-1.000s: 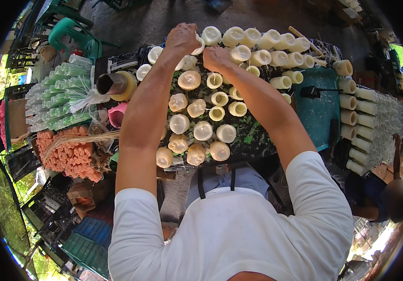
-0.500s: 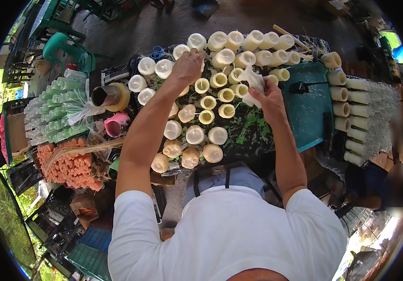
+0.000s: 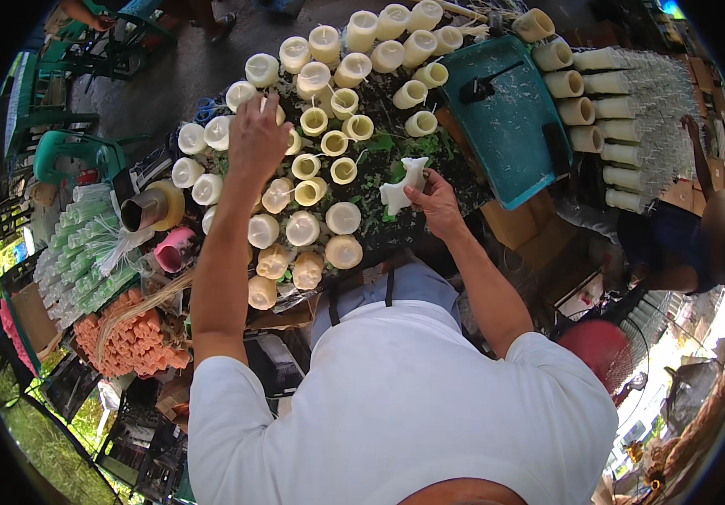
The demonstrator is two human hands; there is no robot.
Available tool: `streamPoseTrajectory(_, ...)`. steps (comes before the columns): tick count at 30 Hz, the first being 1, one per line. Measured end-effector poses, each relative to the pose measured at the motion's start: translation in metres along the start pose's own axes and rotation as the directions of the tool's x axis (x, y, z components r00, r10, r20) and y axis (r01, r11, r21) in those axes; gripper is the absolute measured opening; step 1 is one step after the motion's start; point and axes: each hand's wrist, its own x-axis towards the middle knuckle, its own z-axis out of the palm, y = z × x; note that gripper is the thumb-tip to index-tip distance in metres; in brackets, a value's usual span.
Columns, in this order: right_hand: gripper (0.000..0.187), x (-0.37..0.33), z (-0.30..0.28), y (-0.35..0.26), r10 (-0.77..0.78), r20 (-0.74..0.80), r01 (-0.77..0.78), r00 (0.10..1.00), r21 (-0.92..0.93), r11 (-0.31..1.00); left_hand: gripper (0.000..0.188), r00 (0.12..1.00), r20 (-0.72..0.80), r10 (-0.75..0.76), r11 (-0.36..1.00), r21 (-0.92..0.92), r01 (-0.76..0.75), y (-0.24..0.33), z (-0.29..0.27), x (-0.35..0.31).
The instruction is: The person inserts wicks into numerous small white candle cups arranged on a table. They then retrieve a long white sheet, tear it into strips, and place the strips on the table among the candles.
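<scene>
Cream, cylinder-shaped candles (image 3: 303, 229) with wicks stand in clusters on a dark, littered tabletop. Among those at the left, my left hand (image 3: 259, 135) reaches over a pale candle (image 3: 281, 114), its fingers bent down around the top; the hand hides most of it. Right of the clusters, my right hand (image 3: 436, 204) pinches a crumpled white cloth-like piece (image 3: 405, 186) between thumb and fingers, above the near part of the table. Several candles are hollow at the top, such as one beside the cloth (image 3: 421, 124).
A teal tray (image 3: 510, 181) with a dark tool (image 3: 485, 84) lies at the right, beside rows of pale candles (image 3: 619, 130). Leftward are a metal cylinder (image 3: 139, 212), a pink cup-shaped piece (image 3: 175, 249), green-white sticks (image 3: 85, 252) and orange pieces (image 3: 131, 332). A person (image 3: 674, 244) is at far right.
The view has shifted, so the table's contents appear farther left. My right hand has drawn the white piece nearer to me, away from the candles. My left hand stays over about the same candles.
</scene>
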Motion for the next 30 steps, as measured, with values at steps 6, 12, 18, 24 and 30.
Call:
streamPoseTrajectory(6, 0.039, -0.027, 0.031, -0.021, 0.074, 0.170, -0.099, 0.983, 0.139, 0.985, 0.053, 0.962, 0.136, 0.237, 0.800, -0.589, -0.114, 0.119, 0.044, -0.114)
streamPoseTrajectory(12, 0.032, -0.038, 0.018, -0.055, -0.132, 0.150, 0.196, 0.980, -0.600, 0.775, 0.031, 0.854, 0.351, 0.385, 0.811, -0.569, -0.132, 0.121, 0.067, -0.107)
streamPoseTrajectory(18, 0.043, -0.048, 0.029, -0.090, -0.056, 0.458, 0.420, 0.887, -0.753, 0.507, 0.026, 0.681, 0.620, 0.390, 0.813, -0.579, 0.061, 0.131, 0.024, -0.094)
streamPoseTrajectory(24, 0.051, -0.039, 0.021, -0.100, -0.182, 0.591, 0.598, 0.786, -0.650, 0.469, 0.025, 0.797, 0.440, 0.414, 0.480, -0.849, 0.219, 0.132, 0.026, -0.099)
streamPoseTrajectory(30, 0.053, -0.010, 0.002, -0.082, -0.178, 0.663, 0.587, 0.727, -0.466, 0.661, 0.025, 0.698, 0.553, 0.455, 0.346, -0.832, 0.433, 0.128, 0.060, -0.097)
